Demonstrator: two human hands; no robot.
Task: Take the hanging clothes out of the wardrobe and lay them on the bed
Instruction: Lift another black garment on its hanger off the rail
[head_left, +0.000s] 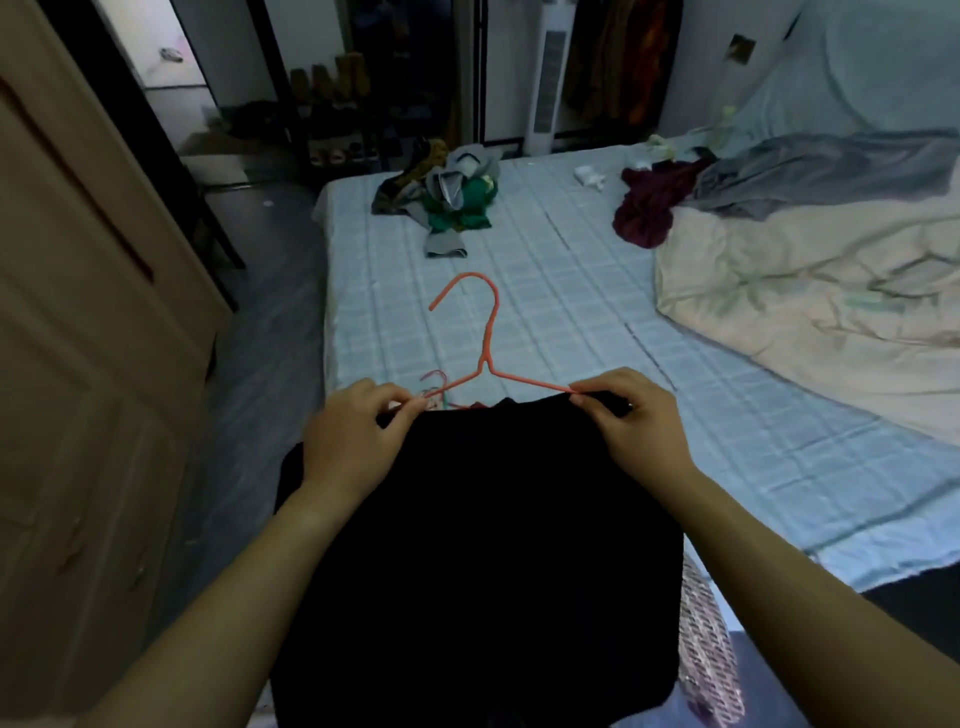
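Observation:
A black garment hangs on an orange wire hanger, held out over the near end of the bed. My left hand pinches the garment's left shoulder at the hanger's arm. My right hand pinches the right shoulder, where the hanger wire enters the cloth. The hanger's hook points away from me over the checked sheet. A patterned pink garment shows under the black one at its right edge.
A heap of green and grey clothes lies at the bed's far end, a maroon garment and a grey one at the right. A cream duvet is bunched right. A wooden wardrobe door stands left. Dark floor runs between.

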